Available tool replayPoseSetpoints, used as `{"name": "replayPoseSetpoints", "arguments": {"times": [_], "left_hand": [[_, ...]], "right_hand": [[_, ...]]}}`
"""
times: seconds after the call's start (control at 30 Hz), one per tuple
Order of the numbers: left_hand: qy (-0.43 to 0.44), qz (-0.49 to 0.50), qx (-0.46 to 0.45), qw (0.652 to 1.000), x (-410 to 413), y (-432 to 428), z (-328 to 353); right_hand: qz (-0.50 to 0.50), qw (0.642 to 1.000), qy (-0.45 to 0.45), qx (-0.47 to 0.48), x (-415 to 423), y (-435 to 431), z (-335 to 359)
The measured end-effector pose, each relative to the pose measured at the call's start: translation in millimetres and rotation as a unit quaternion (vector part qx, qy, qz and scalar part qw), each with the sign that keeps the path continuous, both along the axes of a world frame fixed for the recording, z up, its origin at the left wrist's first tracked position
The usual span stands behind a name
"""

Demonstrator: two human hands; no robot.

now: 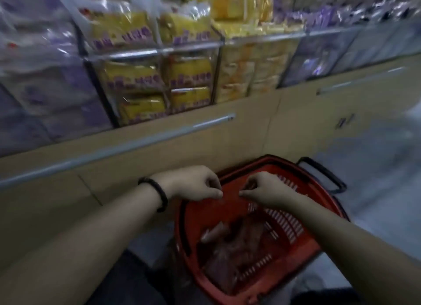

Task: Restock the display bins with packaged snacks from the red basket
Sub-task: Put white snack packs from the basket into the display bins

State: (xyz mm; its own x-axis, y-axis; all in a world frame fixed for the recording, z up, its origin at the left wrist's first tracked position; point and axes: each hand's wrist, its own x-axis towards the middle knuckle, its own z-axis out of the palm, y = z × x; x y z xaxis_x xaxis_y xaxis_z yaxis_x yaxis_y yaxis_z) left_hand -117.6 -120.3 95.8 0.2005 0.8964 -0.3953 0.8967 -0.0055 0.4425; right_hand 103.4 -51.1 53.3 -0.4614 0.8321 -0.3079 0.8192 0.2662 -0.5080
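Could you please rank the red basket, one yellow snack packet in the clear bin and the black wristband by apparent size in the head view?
Largest: red plastic basket.
Middle: yellow snack packet in the clear bin, though farthest from the camera.
Smallest: black wristband, though nearest the camera.

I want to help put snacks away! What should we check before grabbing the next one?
1. Snacks left in the red basket: brownish packets lie at its bottom. Ok.
2. Left hand above the basket: ok.
3. Right hand above the basket: ok.
4. Hands free: fingers curled, picture blurred. Cannot tell.
5. Room in the middle display bin: yellow packets heap above its rail. Not ok.
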Motion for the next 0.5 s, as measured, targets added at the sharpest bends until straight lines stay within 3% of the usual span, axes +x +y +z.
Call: {"name": "replayPoseSetpoints", "arguments": {"times": [0.13,0.37,0.5], "left_hand": [[0.044,-0.014,-0.015,0.999,-2.0,15.6,-54.1],[0.077,-0.065,-0.056,0.993,9.2,41.8,-66.8],[0.099,-0.084,-0.11,0.985,12.2,43.8,-71.2]], "right_hand": [[-0.038,0.993,-0.064,-0.087,17.4,19.0,-78.1],[-0.025,0.959,-0.188,-0.212,-4.1,20.1,-197.0],[-0.034,0.954,-0.219,-0.201,-38.7,2.0,-268.1]]}}
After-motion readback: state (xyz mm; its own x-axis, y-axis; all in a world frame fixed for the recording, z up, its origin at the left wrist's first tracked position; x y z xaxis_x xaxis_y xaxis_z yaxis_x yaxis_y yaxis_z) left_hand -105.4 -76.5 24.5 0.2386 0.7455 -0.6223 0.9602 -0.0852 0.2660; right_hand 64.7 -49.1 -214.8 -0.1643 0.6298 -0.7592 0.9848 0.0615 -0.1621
